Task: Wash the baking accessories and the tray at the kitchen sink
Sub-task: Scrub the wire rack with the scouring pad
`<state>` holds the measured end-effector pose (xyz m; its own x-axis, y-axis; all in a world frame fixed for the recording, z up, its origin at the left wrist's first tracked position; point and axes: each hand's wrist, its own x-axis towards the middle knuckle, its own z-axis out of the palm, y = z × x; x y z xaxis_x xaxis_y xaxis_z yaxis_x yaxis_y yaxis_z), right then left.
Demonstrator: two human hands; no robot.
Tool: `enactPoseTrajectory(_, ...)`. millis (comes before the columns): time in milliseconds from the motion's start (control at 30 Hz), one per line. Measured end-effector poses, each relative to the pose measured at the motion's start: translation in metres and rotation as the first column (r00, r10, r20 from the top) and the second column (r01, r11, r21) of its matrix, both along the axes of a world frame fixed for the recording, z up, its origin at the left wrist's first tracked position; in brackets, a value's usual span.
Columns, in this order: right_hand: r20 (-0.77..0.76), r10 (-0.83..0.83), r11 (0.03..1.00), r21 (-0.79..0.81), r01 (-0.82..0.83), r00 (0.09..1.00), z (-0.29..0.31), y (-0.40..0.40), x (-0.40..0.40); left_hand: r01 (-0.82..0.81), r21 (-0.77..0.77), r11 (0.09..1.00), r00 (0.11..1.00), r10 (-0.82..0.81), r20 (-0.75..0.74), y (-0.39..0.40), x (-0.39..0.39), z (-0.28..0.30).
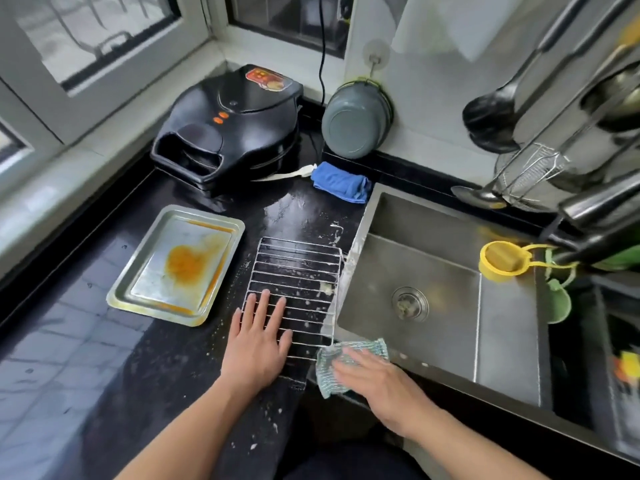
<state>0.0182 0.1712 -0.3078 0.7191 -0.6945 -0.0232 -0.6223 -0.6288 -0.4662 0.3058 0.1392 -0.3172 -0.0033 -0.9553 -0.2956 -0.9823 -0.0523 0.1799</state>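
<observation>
On the wet counter, left hand (258, 344) flat pins rack (294, 271); right (377, 379) (blurred) presses sponge (341, 362).

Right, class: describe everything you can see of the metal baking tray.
The baking tray is a shallow rectangular pan of silvery metal with rounded corners and a raised rim. It lies flat on the black countertop, left of the wire rack. An orange greasy stain marks its middle and edges. Neither hand touches it.
</observation>
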Motion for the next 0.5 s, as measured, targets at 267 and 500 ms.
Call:
enactPoseTrajectory(267, 0.065, -0.793, 0.596, 0.29, 0.748, 0.606, 0.043, -0.006, -0.054, -0.38, 0.002, 0.925, 0.893, 0.367, -0.262, -0.017, -0.005, 0.038)
enactPoseTrajectory(500, 0.069, -0.946, -0.004, 0.974, 0.228, -0.316, 0.095, -0.044, -0.057, -0.621, 0.179, 0.763, 0.702, 0.643, -0.306, -0.044, 0.006, 0.052)
